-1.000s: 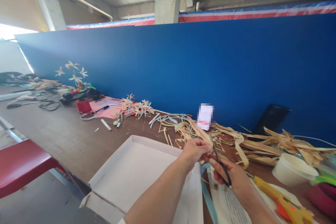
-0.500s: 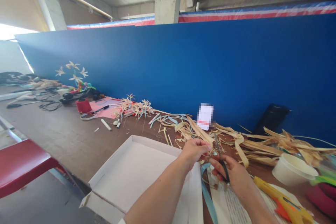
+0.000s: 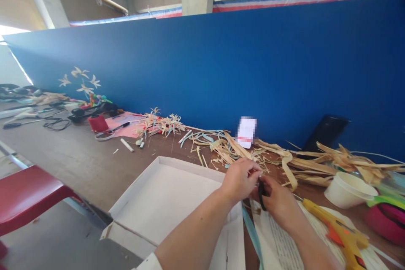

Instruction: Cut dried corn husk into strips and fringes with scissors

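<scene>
My left hand [image 3: 241, 180] is closed in a pinch over the right edge of the white cardboard box lid [image 3: 177, 196]. What its fingertips hold is too small to make out. Close against it, my right hand [image 3: 280, 202] is wrapped round black-handled scissors [image 3: 262, 194]; the blades are mostly hidden behind my left fingers. Just beyond both hands lie dried tan husk strips [image 3: 232, 145] and small scraps. A light blue ribbon strip [image 3: 252, 230] runs down between the lid and a printed sheet [image 3: 278, 236].
At right are a yellow glue gun [image 3: 340, 228], a cream tub [image 3: 349, 190] and a magenta object [image 3: 386, 221]. A phone-like white card [image 3: 246, 133] leans on the blue partition [image 3: 202, 67]. Husk flowers [image 3: 166, 123] and a red spool [image 3: 98, 123] lie left. A red chair [image 3: 31, 194] stands beside the table.
My right hand has brought the scissors in against my left fingers, and the blade that stood upright is now mostly hidden. The view has shifted slightly.
</scene>
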Demonstrator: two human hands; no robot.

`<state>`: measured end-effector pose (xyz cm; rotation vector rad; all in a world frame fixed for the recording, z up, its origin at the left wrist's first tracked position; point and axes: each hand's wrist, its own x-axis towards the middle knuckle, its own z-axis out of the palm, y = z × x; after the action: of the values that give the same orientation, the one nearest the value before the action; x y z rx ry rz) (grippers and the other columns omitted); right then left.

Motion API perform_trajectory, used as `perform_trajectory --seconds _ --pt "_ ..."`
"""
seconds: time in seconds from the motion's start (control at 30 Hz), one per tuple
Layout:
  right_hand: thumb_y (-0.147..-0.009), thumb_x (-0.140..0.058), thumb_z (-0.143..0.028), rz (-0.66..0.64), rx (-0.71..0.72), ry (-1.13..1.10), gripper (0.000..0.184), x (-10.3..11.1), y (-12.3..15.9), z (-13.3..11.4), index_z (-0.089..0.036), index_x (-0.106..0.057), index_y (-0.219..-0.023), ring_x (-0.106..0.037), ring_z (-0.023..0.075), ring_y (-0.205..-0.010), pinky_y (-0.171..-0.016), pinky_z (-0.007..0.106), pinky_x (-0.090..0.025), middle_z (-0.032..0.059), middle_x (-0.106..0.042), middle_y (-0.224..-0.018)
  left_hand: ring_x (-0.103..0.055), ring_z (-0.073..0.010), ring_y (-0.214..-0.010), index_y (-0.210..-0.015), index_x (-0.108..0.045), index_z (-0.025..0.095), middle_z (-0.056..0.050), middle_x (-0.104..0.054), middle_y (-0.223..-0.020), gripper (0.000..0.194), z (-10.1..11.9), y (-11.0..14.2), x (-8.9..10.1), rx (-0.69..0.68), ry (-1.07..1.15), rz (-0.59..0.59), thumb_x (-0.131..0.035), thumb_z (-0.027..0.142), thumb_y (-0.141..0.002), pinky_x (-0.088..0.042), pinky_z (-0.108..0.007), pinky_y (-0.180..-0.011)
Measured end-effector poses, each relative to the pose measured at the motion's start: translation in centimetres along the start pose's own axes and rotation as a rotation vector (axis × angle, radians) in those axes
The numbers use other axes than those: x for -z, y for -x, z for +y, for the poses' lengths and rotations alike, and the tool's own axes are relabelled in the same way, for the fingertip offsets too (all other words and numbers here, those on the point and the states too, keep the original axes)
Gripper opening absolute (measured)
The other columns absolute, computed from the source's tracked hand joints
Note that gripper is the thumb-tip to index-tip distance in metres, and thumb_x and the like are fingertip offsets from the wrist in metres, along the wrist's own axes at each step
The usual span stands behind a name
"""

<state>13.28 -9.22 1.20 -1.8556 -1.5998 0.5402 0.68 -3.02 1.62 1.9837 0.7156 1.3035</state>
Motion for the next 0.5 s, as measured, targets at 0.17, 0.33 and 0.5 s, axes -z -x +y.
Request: perform_trajectory --seconds 0.17,0.33,0.5 --pt "-0.068 -0.052 -0.022 -0.241 0.03 -0.395 0.046 0.5 0.3 -0.4 -0.021 -0.049 -0.114 -0.065 0.0234 -0.085 -0.065 0.031 -0.048 0.0047 -0.069 -0.095 -0.055 -0.0135 -0.084 -0.083 -0.064 0.018 -0.004 -0.062 -0.086 0.011 0.3 0.2 0.1 -0.126 -0.108 -0.002 -0.054 0.018 -0.08 -0.044 -0.025 -0.079" --pt "-0.069 -0.054 -0.025 0.043 -0.033 0.056 0.033 1.0 0.5 -1.4 -0.021 -0.051 -0.102 -0.065 0.0258 -0.077 -0.063 0.031 -0.042 0.0057 -0.071 -0.08 -0.054 -0.0146 -0.086 -0.084 -0.062 0.017 -0.005 -0.06 -0.087 0.012 0.5 0.2 0.1 -0.126 -0.158 0.014 -0.05 0.019 -0.083 -0.043 -0.026 -0.08" --pt "-0.071 -0.055 -0.025 0.035 0.009 0.01 0.031 0.6 0.3 -0.5 -0.024 -0.051 -0.102 -0.067 0.0233 -0.075 -0.061 0.029 -0.043 0.0019 -0.072 -0.078 -0.053 -0.0147 -0.087 -0.084 -0.059 0.016 -0.005 -0.058 -0.086 0.011 0.4 0.2 0.3 -0.136 -0.175 0.075 -0.048 0.018 -0.084 -0.041 -0.026 -0.08"
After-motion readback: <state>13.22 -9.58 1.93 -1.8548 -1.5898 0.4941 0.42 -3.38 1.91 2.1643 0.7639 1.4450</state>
